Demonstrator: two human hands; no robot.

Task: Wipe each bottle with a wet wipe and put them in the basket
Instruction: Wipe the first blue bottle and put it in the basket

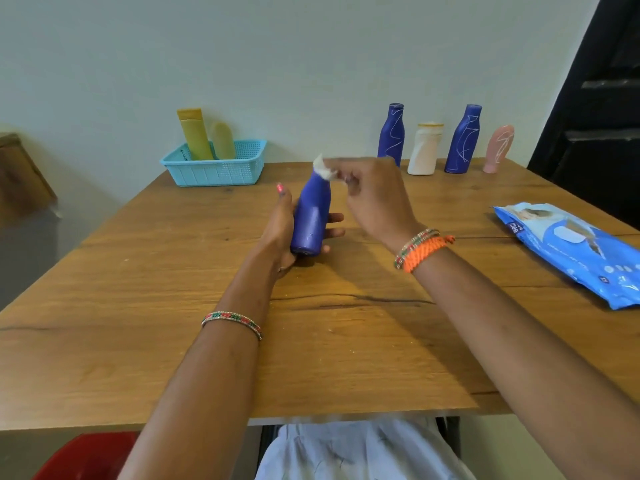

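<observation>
My left hand (282, 226) grips a blue bottle (311, 216) from behind, tilted above the middle of the wooden table (173, 271). At the bottle's top end, my right hand (374, 199) pinches a white wet wipe (323, 168). The turquoise basket (214, 164) stands at the back left and holds two yellow bottles (195, 133). Along the back right stand two blue bottles (391, 135) (463, 140) with white scribbles, a white bottle (425, 148) and a pink bottle (498, 148).
A blue pack of wet wipes (575, 247) lies at the table's right edge. A dark door frame (595, 98) rises at the right. A red seat (86, 455) shows below the table's near-left edge.
</observation>
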